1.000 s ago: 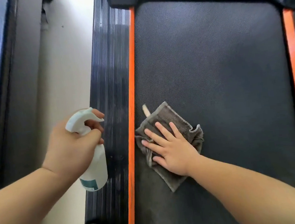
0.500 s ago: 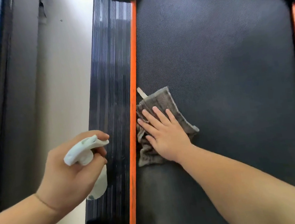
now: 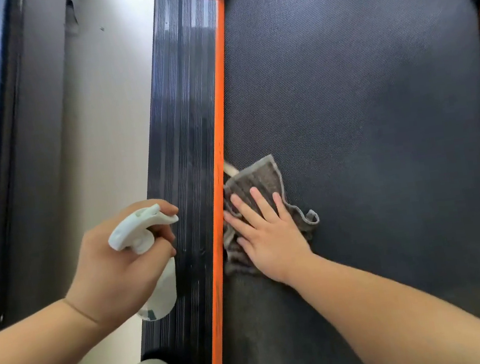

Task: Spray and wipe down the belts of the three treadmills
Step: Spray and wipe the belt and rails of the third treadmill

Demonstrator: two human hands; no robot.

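One head-worn view looks steeply down, close over the treadmill belt (image 3: 359,106); edges seem distorted.

Left hand (image 3: 114,273) gripping spray bottle (image 3: 140,229); right hand (image 3: 270,238) flat, fingers (image 3: 262,204) spread, pressing cloth (image 3: 252,178)

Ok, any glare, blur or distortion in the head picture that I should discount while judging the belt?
Head view: belt weave is sharp at upper centre, hazier towards the right. Head view: the glossy side rail shows streaky reflections, and the floor is nearly blown out at the top. Head view: the left edge is soft; straight lines lean with the wide lens.
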